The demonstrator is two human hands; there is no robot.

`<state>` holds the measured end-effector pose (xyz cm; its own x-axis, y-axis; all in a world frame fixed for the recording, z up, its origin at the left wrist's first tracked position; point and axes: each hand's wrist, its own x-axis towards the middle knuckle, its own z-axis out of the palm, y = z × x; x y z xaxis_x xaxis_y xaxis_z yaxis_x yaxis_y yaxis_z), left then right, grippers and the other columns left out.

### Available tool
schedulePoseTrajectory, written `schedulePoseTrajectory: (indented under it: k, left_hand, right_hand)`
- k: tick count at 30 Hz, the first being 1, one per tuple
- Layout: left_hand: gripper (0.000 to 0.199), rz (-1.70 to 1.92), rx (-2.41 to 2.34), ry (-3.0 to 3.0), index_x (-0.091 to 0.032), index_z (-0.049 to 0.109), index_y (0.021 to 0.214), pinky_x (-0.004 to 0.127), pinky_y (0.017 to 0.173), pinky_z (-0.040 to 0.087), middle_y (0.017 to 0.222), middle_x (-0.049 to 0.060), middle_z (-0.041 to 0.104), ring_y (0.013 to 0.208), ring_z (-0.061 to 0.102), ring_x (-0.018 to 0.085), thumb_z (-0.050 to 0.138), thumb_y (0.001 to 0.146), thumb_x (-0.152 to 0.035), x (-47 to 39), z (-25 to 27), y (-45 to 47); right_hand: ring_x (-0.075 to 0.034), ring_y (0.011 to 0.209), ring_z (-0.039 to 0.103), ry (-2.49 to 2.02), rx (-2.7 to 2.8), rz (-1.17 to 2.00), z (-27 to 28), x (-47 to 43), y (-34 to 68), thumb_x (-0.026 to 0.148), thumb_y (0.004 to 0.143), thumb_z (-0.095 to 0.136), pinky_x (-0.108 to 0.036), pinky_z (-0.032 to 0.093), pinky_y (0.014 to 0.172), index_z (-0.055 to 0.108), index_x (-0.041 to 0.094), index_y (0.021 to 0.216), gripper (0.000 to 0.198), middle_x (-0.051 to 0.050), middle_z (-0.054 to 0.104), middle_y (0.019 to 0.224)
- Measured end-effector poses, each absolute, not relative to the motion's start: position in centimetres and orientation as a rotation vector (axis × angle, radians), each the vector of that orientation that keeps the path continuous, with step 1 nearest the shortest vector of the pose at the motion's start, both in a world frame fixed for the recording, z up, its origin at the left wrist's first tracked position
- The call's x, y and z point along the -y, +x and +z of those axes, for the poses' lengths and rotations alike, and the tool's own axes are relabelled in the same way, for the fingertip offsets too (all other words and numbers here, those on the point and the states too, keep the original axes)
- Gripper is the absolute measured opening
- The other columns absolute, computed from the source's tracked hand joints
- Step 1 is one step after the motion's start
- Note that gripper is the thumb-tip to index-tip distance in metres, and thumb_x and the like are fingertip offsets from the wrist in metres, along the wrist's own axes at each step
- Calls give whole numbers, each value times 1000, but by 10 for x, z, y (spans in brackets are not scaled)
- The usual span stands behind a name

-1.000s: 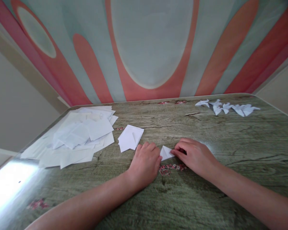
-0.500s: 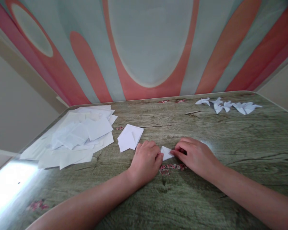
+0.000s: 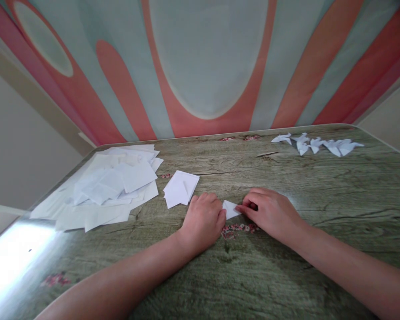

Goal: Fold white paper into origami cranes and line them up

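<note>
Between my two hands a small folded piece of white paper (image 3: 231, 210) lies on the table. My left hand (image 3: 204, 217) is closed over its left end, and the fingers hide that part. With thumb and finger pinched together, my right hand (image 3: 270, 208) grips the right tip of the paper. Just beyond my left hand is a small stack of white paper squares (image 3: 179, 186), with a narrow raised fold or flap on top.
A large loose pile of white paper sheets (image 3: 120, 186) covers the table's left side. Several folded white paper birds (image 3: 315, 144) stand in a row at the far right. The wood-patterned table (image 3: 320, 186) meets a patterned wall panel (image 3: 206, 58) at the back.
Both hands keep their hold on the folded paper, with only slight finger movement. The whole view has shifted very slightly. Everything else stays where it was.
</note>
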<state>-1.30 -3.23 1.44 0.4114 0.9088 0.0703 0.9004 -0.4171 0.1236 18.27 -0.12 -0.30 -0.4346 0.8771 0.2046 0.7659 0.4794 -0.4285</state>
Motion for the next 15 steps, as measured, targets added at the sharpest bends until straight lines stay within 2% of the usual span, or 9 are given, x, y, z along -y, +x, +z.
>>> schedulePoseTrajectory:
  k: [11, 15]
  left_hand:
    - [24, 163, -1657, 2602, -16, 58, 80, 37, 75, 39, 89, 8, 59, 88, 52, 24, 41, 92, -27, 32, 13, -13]
    - [17, 242, -1581, 2595, -16, 58, 92, 36, 79, 39, 98, 8, 60, 93, 52, 23, 42, 91, -22, 33, 16, -14]
  right_hand:
    - [-16, 68, 56, -1346, 2351, 332, -4, 0, 184, 36, 83, 63, -28, 38, 62, 61, 20, 65, 23, 0, 61, 68]
    - [-17, 68, 55, -1336, 2350, 320, -5, 0, 184, 35, 82, 64, -29, 39, 63, 58, 20, 68, 21, 0, 60, 68]
